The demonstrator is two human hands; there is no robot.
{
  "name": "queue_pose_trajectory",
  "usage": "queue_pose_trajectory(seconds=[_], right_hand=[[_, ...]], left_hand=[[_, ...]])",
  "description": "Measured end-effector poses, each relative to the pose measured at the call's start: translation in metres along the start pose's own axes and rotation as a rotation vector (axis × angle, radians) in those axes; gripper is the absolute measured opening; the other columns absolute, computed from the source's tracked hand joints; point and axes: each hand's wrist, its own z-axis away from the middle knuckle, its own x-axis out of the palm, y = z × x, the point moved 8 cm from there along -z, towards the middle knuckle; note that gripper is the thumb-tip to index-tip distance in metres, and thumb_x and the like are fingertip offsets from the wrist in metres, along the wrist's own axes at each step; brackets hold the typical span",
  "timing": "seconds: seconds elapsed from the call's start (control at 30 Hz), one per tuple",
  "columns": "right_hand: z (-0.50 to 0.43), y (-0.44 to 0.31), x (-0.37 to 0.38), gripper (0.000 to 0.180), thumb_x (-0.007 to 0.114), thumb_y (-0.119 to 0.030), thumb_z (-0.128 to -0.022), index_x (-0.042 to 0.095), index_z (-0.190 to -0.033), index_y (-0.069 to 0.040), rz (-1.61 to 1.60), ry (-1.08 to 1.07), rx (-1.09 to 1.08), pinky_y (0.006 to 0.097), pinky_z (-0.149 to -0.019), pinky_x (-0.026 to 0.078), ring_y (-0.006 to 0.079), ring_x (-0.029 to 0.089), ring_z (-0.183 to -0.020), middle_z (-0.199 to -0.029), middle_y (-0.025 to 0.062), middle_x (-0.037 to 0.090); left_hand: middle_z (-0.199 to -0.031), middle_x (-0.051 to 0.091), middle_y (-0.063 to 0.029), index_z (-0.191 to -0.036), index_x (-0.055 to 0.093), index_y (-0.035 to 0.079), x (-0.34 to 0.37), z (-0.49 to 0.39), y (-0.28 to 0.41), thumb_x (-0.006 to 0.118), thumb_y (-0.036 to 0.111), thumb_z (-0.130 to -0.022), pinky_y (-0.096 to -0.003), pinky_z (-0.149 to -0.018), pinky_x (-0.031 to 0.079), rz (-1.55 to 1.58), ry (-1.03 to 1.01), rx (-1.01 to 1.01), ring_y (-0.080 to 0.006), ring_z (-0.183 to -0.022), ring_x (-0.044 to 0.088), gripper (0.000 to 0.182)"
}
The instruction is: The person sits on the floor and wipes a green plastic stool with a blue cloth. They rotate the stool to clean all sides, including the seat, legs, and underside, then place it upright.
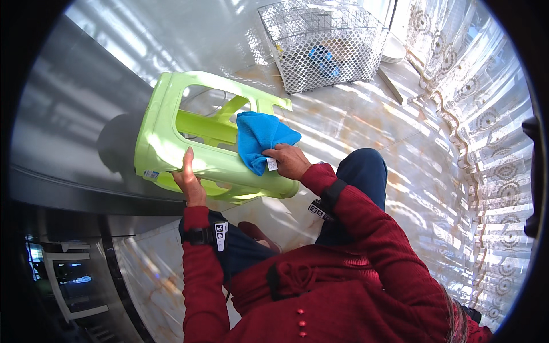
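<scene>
A light green plastic stool (161, 128) lies on its side before me, its legs towards the right. My left hand (190, 184) grips the near edge of the stool by its seat end, thumb up on the outer face. In my right hand (291, 161) is a bunched blue cloth (259, 133) with a small white tag (272, 164). The cloth rests against the stool's near leg and drapes partly over the opening in its side. Part of the right fingers is hidden by the cloth. A small label (151, 174) sticks to the seat's corner.
Beyond the stool stands a wire basket (330, 55) with white mesh and blue things inside. White dishes (393, 49) are stacked beside it. Lace curtains (484, 141) hang at right; a grey smooth panel (81, 98) rises at left. Sunlight stripes the marbled tile floor (411, 193).
</scene>
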Motion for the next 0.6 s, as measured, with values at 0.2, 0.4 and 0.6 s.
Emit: queue_pose_trajectory(seconds=[0.2,0.4,0.6], right_hand=[[-0.021,0.048,-0.008,0.025,0.059,-0.009,-0.074,0.066,-0.098,-0.012,0.011,0.055,0.145,0.0424,-0.069,0.048,0.0332,0.060,-0.079,-0.082,0.0138,0.063],[-0.054,0.083,-0.050,0.031,0.060,-0.016,-0.082,0.061,-0.112,-0.015,-0.242,0.213,0.405,0.0356,-0.070,0.050,0.0262,0.065,-0.074,-0.081,0.0160,0.065],[-0.120,0.001,-0.102,0.033,0.058,-0.014,-0.080,0.059,-0.114,-0.013,-0.292,0.380,0.131,0.0418,-0.071,0.049,0.0372,0.062,-0.080,-0.088,0.0207,0.063]], left_hand=[[-0.115,0.051,-0.0100,-0.126,0.040,-0.002,-0.014,0.003,-0.002,0.071,0.015,-0.074,-0.0318,-0.088,0.042,-0.100,-0.059,-0.084,-0.0196,-0.101,0.052,0.062],[-0.111,0.053,-0.0090,-0.121,0.044,-0.001,-0.007,0.003,-0.001,0.073,0.016,-0.072,-0.0290,-0.085,0.043,-0.238,-0.183,-0.093,-0.0169,-0.097,0.053,0.060],[-0.106,0.057,-0.0076,-0.116,0.046,0.000,0.009,0.002,0.006,0.074,0.017,-0.071,-0.0286,-0.082,0.045,-0.390,-0.315,-0.099,-0.0153,-0.093,0.055,0.056]])
